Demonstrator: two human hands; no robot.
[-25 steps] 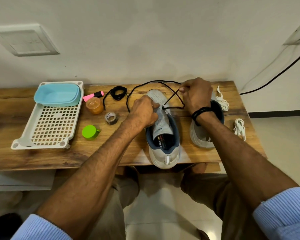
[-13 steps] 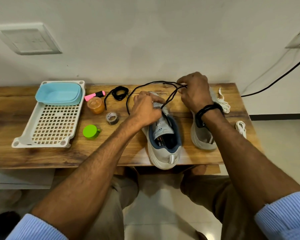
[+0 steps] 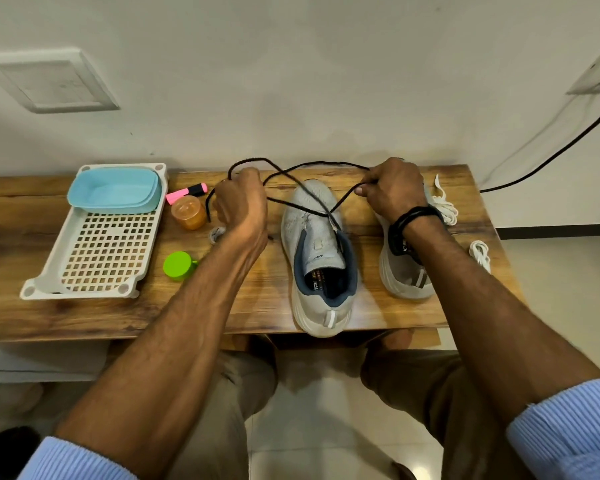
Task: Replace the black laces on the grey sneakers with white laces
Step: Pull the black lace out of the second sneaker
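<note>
Count on worktop (image 3: 84,317).
Grey sneakers: 2 (centre sneaker (image 3: 305,220), right sneaker (image 3: 402,275)).
Black lace (image 3: 329,163): 1 in view.
White laces: 2 (far bundle (image 3: 445,207), near bundle (image 3: 480,254)).
White tray (image 3: 80,292): 1.
Blue tub (image 3: 115,206): 1.
Pink highlighter (image 3: 186,194): 1.
Orange jar (image 3: 187,213): 1.
Green cap (image 3: 177,266): 1.
Tape roll (image 3: 217,233): 1, partly hidden.
Hands: 2 (left hand (image 3: 243,206), right hand (image 3: 394,188)).

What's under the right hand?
The second sneaker: only heel and side show. The right hand and wrist cover its toe and eyelets, so its lacing can't be seen.
</note>
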